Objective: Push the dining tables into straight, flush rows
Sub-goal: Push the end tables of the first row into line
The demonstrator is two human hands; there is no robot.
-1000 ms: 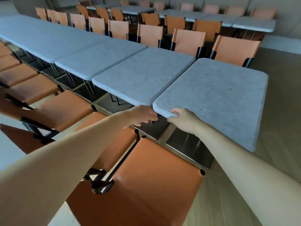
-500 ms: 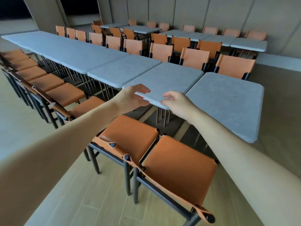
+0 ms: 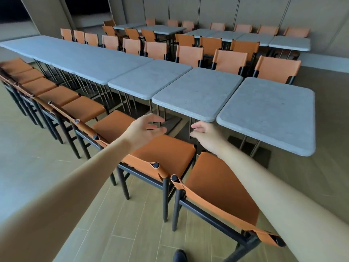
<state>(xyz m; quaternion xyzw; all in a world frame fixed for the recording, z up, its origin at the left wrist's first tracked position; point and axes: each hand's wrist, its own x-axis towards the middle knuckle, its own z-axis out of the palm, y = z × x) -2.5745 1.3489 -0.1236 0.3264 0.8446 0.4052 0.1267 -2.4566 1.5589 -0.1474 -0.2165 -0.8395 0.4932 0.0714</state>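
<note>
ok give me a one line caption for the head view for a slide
Both hands, left and right, hover open above orange chairs, just short of the grey tables in a stepped row.

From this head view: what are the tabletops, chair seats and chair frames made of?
Tabletops: look like grey stone or a concrete-like composite, matte, given the mottled speckle and thick rounded edges; could be a laminate imitation.
Chair seats: appear to be tan leather or faux leather, a smooth sheet wrapped around the frame posts.
Chair frames: slim black round bars, probably painted metal; dark-stained wood can't be ruled out.
</note>
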